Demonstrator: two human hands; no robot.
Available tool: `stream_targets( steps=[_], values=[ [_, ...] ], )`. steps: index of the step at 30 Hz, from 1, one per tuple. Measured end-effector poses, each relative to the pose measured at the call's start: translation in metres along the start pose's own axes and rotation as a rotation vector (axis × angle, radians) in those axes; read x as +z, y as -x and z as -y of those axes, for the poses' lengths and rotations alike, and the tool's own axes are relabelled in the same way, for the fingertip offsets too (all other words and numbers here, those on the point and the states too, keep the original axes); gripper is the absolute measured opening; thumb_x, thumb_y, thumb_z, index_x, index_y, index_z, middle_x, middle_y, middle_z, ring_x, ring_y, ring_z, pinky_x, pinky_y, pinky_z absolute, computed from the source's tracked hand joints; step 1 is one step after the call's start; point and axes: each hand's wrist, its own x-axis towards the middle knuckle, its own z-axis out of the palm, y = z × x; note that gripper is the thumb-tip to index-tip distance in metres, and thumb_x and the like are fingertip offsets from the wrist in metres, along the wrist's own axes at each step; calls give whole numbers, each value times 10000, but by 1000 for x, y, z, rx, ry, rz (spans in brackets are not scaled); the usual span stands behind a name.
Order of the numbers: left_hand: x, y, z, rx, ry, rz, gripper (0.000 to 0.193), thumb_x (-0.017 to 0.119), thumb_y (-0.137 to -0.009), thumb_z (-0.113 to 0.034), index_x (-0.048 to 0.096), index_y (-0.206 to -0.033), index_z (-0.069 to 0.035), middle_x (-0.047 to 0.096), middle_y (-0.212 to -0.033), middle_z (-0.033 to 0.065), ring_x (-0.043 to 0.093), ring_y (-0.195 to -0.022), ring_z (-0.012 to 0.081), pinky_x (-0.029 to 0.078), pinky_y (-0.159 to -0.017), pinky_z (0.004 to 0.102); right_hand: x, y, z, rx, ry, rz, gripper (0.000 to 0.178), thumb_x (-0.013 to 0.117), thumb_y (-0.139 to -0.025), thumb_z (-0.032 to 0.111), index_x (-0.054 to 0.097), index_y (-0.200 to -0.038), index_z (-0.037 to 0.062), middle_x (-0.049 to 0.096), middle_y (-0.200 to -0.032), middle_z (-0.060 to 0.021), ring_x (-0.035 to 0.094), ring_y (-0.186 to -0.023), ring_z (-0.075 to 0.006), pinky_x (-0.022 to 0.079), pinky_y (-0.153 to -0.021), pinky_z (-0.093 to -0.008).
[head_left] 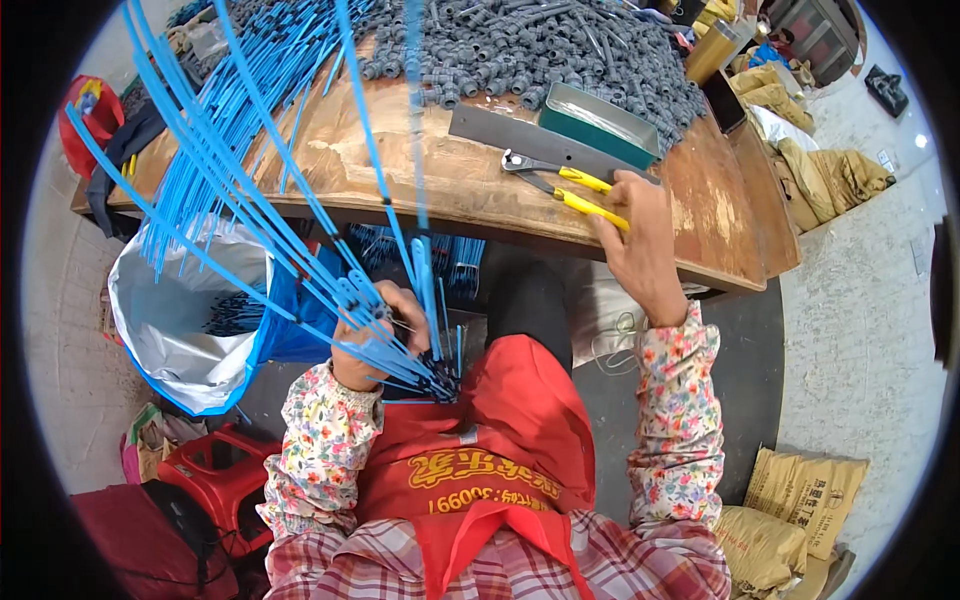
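Observation:
My left hand [402, 305] is closed round a bundle of long thin blue plastic strips [392, 360] with small black pieces along them. The strips fan out up and to the left; their dark lower ends sit over my red apron [530, 420]. At the table's front edge, my right hand [645, 245] grips a pair of pincers with yellow handles [590, 208]. The metal head of the pincers points left and lies over the wooden table [440, 185]. Just beyond it are a flat metal bar [500, 132] and a green open box [600, 128].
Grey plastic fittings [560, 50] are heaped along the back of the table. More blue strips [270, 70] lie at its left. A silver-lined blue bag [180, 330] stands open at left, above a red stool [220, 480]. Brown sacks [800, 500] are at right.

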Motion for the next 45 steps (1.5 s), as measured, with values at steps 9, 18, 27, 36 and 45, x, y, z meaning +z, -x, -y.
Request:
stream_targets(
  steps=[9, 18, 27, 36, 45],
  values=[
    [-2, 4, 2, -69, -100, 73, 454, 700, -784, -350, 592, -944, 61, 642, -815, 206, 562, -574, 187, 428, -492, 254, 4, -5, 9, -91, 164, 141, 245, 697, -747, 158, 513, -859, 40, 509, -900, -136, 465, -852, -316, 376, -715, -410],
    [-7, 10, -5, -101, -50, 135, 459, 730, -777, -314, 592, -997, 65, 651, -879, 200, 598, -639, 201, 447, -527, 257, -11, 16, 35, -69, 16, 11, 174, 639, -799, 100, 492, -852, 23, 528, -850, -119, 493, -771, -271, 406, -692, -359],
    [-19, 2, -7, -229, -19, 347, 564, 717, -757, -403, 608, -988, 100, 637, -838, 239, 603, -641, 211, 477, -570, 287, -8, 102, 131, 808, -1704, 677, 355, 601, -879, 249, 478, -1080, -16, 561, -1063, -174, 548, -970, -232, 430, -851, -340],
    [6, 3, -8, -334, -43, 242, 569, 813, -662, -359, 633, -951, 98, 643, -815, 161, 588, -684, 169, 451, -592, 260, 3, 123, 140, 908, -2468, 1116, 627, 534, -911, 413, 362, -1326, -24, 490, -1285, -250, 493, -1206, -321, 384, -1003, -421],
    [1, 1, -4, -330, -76, 301, 568, 814, -648, -388, 640, -914, 82, 631, -788, 135, 582, -713, 181, 440, -627, 286, -9, 122, 150, 1091, -2557, 1048, 539, 483, -936, 411, 392, -1281, 7, 518, -1230, -231, 510, -1180, -325, 389, -997, -426]
  ],
)
